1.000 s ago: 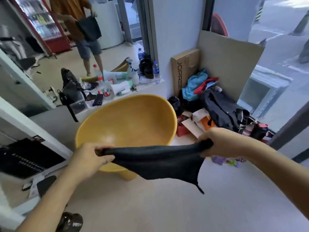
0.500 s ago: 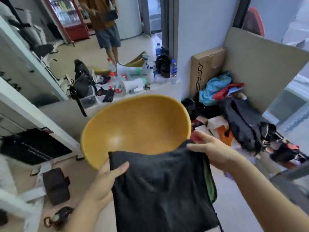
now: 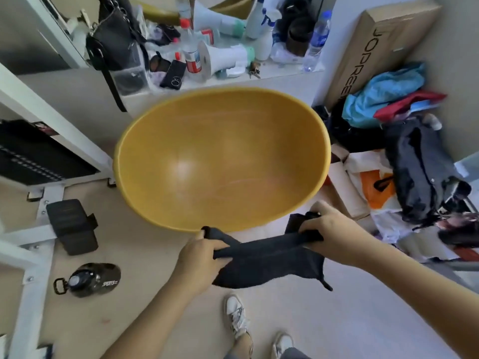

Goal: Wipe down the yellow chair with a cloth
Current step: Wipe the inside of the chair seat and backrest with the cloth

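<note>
Cluttered floor [image 3: 363,320] carries the yellow chair [image 3: 223,159]; just before its near rim, left hand [image 3: 201,257] and right hand [image 3: 329,230] grip the cloth [image 3: 267,263], curled fingers bunching both ends. Wiping seems unstarted.

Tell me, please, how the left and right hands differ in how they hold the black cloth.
The left hand sits by the middle of the near rim of the yellow chair; the right hand lies out by the rim's right end. The left hand holds a narrow end of the black cloth; the right hand holds a thicker bunch, with a fold sticking up. Both grip the cloth, stretched between them.
</note>
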Demonstrator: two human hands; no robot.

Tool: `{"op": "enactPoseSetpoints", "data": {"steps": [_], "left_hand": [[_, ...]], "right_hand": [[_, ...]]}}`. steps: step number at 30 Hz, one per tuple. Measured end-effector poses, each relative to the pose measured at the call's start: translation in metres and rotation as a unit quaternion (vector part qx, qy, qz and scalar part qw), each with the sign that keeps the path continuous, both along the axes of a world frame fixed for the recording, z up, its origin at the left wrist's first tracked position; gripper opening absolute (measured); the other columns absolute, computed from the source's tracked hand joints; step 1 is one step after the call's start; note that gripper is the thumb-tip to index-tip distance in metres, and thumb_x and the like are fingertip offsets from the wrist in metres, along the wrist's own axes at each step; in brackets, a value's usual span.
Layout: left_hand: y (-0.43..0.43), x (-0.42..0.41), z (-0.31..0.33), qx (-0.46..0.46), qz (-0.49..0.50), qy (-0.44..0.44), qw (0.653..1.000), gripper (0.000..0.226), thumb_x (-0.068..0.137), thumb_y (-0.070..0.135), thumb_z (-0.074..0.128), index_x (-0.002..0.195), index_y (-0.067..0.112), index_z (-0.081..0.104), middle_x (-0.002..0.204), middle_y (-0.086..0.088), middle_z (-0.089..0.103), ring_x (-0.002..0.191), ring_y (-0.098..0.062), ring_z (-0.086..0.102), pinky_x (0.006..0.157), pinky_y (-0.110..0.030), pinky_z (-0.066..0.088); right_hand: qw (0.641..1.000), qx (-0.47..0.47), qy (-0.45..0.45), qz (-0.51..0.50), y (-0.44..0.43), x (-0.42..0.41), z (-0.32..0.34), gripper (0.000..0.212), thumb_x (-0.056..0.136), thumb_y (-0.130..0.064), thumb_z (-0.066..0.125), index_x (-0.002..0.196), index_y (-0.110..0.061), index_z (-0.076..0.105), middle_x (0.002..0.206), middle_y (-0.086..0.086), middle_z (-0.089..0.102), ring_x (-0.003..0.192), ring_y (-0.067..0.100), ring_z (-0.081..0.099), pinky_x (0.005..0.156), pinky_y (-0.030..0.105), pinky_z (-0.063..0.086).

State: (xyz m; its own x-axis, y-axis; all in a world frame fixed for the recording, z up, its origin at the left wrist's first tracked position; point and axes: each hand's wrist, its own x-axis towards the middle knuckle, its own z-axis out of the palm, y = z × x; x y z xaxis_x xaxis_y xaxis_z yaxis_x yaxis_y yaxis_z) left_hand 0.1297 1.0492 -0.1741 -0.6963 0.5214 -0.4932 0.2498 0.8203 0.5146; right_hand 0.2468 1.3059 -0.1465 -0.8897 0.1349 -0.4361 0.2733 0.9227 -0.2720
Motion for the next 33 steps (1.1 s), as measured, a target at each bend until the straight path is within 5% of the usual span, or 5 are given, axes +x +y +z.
{"op": "enactPoseSetpoints", "data": {"steps": [6, 14, 19, 23, 33], "left_hand": [[0.022, -0.017, -0.111, 0.048, 0.01, 0.146, 0.988, 0.016, 0.081, 0.034, 0.072, 0.089, 0.022, 0.077, 0.118, 0.0, 0.062, 0.113, -0.025, 0.041, 0.096, -0.034, 0.035], [0.093, 0.005, -0.26, 0.177, 0.208, -0.106, 0.956, 0.021, 0.087, 0.029, 0.063, 0.101, 0.044, 0.056, 0.08, 0.005, 0.067, 0.075, -0.011, 0.063, 0.066, -0.026, 0.049], [0.143, 0.006, -0.337, 0.205, 0.19, -0.084, 0.956, 0.039, 0.089, 0.026, 0.059, 0.113, 0.054, 0.046, 0.079, 0.017, 0.059, 0.072, -0.003, 0.057, 0.061, -0.014, 0.044], [0.162, -0.013, -0.398, 0.184, 0.173, -0.085, 0.964, 0.038, 0.089, 0.018, 0.057, 0.127, 0.027, 0.052, 0.11, 0.009, 0.064, 0.101, -0.01, 0.059, 0.085, -0.027, 0.049], [0.05, -0.106, -0.465, -0.203, -0.215, 0.233, 0.926, 0.076, 0.09, 0.062, 0.041, 0.149, 0.04, 0.0, 0.161, 0.001, 0.003, 0.147, -0.02, 0.007, 0.116, -0.034, 0.02]], "right_hand": [[0.894, -0.366, -0.016, -0.259, 0.042, -0.027, -0.061, 0.011, 0.092, -0.01, 0.061, 0.092, -0.012, 0.071, 0.092, 0.01, 0.071, 0.086, 0.021, 0.066, 0.073, 0.032, 0.051], [0.738, -0.389, 0.18, -0.521, 0.083, -0.078, -0.246, 0.043, 0.079, -0.023, 0.078, 0.103, -0.022, 0.042, 0.091, 0.008, 0.056, 0.08, 0.025, 0.059, 0.069, 0.042, 0.049], [0.831, -0.168, 0.323, -0.421, 0.085, -0.128, -0.341, 0.026, 0.083, -0.023, 0.065, 0.101, -0.021, 0.047, 0.097, -0.001, 0.054, 0.084, 0.019, 0.053, 0.07, 0.035, 0.047], [0.985, 0.03, 0.102, -0.136, 0.042, -0.125, -0.457, 0.057, 0.094, -0.057, 0.027, 0.133, -0.024, 0.051, 0.152, 0.006, 0.036, 0.14, 0.029, 0.03, 0.11, 0.041, 0.022], [0.991, 0.126, 0.002, -0.046, 0.041, -0.159, -0.475, 0.054, 0.083, -0.066, 0.039, 0.133, -0.046, 0.041, 0.144, -0.011, 0.041, 0.138, 0.021, 0.029, 0.108, 0.05, 0.023]]}}
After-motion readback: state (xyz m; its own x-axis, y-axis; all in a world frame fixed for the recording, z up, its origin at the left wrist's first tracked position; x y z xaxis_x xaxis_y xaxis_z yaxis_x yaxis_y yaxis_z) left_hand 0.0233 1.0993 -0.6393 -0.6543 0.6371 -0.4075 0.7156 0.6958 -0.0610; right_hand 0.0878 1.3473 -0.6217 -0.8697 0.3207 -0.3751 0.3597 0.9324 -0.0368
